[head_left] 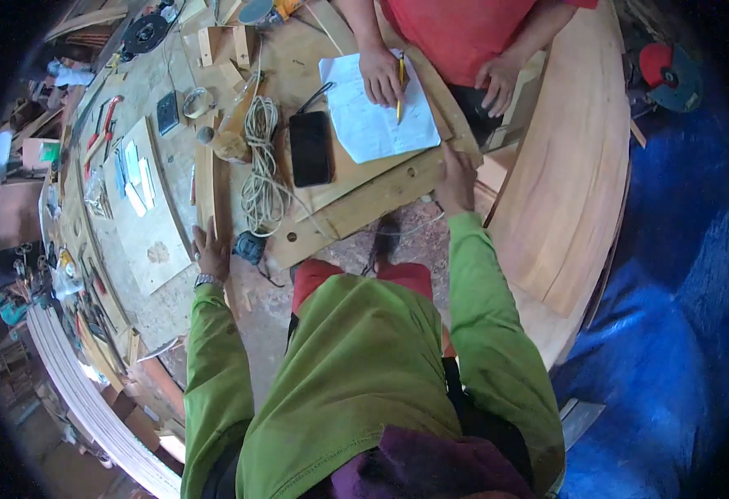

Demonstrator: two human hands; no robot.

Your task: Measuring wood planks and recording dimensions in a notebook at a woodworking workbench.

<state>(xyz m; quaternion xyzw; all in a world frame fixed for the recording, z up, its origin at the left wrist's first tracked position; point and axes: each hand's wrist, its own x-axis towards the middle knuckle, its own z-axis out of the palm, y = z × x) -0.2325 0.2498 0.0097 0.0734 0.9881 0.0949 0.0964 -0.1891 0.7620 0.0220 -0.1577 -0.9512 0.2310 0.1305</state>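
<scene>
**Two hands on a cluttered workshop desk**

While the head view looks straight down, the person in green sleeves leans over a wooden desk [173, 241] strewn with tools and offcuts. The left hand [211, 254] lies flat and released, fingers spread, on the near edge of the desk, gripping nothing; a watch sits at its wrist. Just to the right of that hand lies a small dark tape measure [251, 247], and beyond it, farther up the desk, a coil of pale rope [261, 162]. Right of the rope rests a black phone [310, 148].

The right hand [456, 179] rests on the near edge of a long wooden plank [364, 200] that runs slantwise across the desk; whether its fingers curl under the plank or only press on it cannot be told. Just beyond this hand lies a white sheet of paper [373, 116], on top of a board. Another person in a red shirt stands on the far side, one hand on the paper holding a yellow pencil [399, 87], the other beside it on the board.

To the right of the right hand, broad curved pale boards [572, 175] lean outward, with a blue tarp [672, 274] past them. Left of the left hand, the desk carries a pale sheet of plywood [152, 224], red-handled pliers [107, 116] and scattered small tools. Under the person the floor [265, 324] is bare and dusty.
</scene>
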